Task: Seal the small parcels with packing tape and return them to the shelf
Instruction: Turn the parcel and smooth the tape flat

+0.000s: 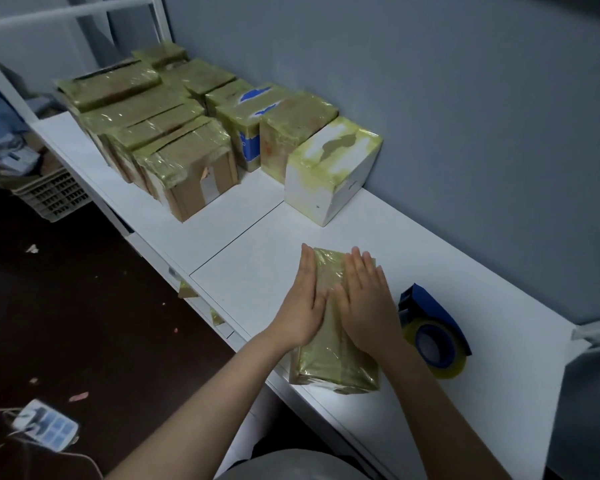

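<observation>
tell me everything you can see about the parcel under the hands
The parcel is a small brown cardboard box wrapped all over in glossy yellowish tape. It lies flat near the front edge of the white shelf. The left hand presses along its left edge, the right hand flat on its top, fingers straight. A blue tape dispenser sits to its right.

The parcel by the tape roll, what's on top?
Two flat hands: the left hand along its left edge, the right hand on top. The parcel shows, shiny, nearer the person; the part under the palms is hidden.
</observation>
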